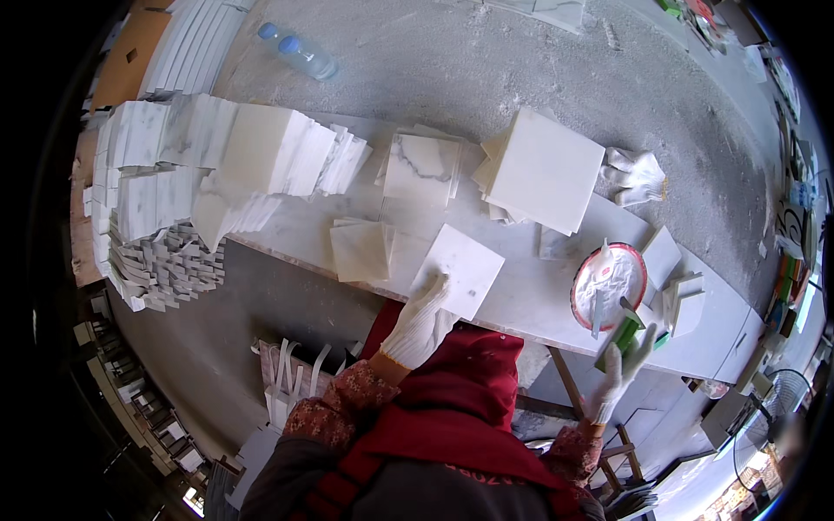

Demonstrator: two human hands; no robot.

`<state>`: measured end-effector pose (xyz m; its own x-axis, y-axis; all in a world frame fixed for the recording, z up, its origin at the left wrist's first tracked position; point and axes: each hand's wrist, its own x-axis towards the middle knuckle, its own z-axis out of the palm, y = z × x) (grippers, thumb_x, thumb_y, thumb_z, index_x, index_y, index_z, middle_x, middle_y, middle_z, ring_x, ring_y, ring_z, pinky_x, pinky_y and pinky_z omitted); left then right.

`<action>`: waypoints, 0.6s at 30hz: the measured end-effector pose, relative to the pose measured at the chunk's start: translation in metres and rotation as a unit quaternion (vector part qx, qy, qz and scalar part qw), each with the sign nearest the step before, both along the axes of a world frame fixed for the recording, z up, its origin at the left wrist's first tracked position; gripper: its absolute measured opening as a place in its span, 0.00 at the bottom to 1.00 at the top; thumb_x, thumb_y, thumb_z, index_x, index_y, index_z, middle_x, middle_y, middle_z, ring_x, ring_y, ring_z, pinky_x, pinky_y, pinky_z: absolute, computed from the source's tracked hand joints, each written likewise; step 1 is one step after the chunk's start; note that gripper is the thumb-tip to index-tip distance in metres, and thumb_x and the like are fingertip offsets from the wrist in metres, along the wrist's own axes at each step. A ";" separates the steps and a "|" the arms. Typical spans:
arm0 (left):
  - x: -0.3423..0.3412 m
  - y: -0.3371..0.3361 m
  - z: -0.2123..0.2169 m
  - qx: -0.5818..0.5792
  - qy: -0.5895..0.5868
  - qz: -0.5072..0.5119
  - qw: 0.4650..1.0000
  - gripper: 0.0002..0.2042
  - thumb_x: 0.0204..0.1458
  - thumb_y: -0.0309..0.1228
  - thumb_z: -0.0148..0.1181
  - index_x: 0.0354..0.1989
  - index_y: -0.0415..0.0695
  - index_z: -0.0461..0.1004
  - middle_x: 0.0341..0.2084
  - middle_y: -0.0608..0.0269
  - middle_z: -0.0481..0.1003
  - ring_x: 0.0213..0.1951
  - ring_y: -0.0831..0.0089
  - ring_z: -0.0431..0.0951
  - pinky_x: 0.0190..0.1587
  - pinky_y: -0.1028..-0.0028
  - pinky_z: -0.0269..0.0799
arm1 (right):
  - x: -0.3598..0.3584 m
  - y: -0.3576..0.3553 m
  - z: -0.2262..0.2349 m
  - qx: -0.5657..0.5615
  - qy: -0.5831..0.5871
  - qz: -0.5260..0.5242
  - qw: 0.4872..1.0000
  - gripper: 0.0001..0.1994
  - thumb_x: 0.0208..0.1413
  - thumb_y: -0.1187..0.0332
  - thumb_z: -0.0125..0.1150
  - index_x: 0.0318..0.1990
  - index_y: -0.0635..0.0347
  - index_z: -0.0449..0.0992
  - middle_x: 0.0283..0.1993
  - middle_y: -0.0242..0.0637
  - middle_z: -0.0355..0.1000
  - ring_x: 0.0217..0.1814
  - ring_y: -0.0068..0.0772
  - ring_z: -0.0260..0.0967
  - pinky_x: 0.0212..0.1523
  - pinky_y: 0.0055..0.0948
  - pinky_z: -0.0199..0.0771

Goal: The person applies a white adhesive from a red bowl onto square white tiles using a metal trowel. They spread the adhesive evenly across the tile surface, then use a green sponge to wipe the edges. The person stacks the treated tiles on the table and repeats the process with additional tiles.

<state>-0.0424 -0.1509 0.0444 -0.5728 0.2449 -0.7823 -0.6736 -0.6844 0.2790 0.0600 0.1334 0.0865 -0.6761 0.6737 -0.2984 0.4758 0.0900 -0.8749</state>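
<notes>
Left hand (pixel 421 319), gloved, flat with fingers spread on white tile (pixel 460 269) at frame centre, pinning it to the bench (pixel 539 291). Right hand (pixel 627 363) lower right, closed on green-handled scraper (pixel 618 334), blade by red-rimmed bowl (pixel 608 285) of white paste. Tile stacks (pixel 261 152) upper left, bottle (pixel 300 52) beyond

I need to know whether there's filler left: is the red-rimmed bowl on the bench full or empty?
Not empty: the red-rimmed bowl holds white paste across its inside. How deep it goes cannot be told from above.
</notes>
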 end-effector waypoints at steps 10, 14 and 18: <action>0.059 -0.002 0.021 0.065 0.114 -0.023 0.991 0.14 0.63 0.31 0.55 0.56 0.46 0.69 0.50 0.64 0.72 0.53 0.72 0.73 0.57 0.69 0.71 | -0.028 -0.142 -0.018 0.129 0.186 0.170 0.959 0.37 0.52 0.74 0.61 0.71 0.56 0.55 0.53 0.47 0.63 0.53 0.44 0.64 0.55 0.39 0.66; 0.071 -0.030 0.018 0.045 0.166 0.011 0.985 0.13 0.63 0.31 0.56 0.55 0.47 0.69 0.45 0.67 0.72 0.47 0.77 0.74 0.51 0.75 0.73 | 0.019 -0.192 -0.026 0.194 0.202 0.264 0.923 0.32 0.47 0.69 0.66 0.64 0.55 0.66 0.51 0.51 0.65 0.52 0.51 0.66 0.54 0.40 0.68; 0.099 -0.047 0.001 0.139 0.118 0.055 0.982 0.12 0.65 0.34 0.52 0.53 0.45 0.72 0.40 0.70 0.74 0.37 0.86 0.74 0.41 0.85 0.75 | -0.005 -0.188 -0.028 0.099 0.278 0.174 0.940 0.26 0.55 0.70 0.63 0.61 0.63 0.66 0.54 0.50 0.66 0.54 0.45 0.67 0.58 0.37 0.66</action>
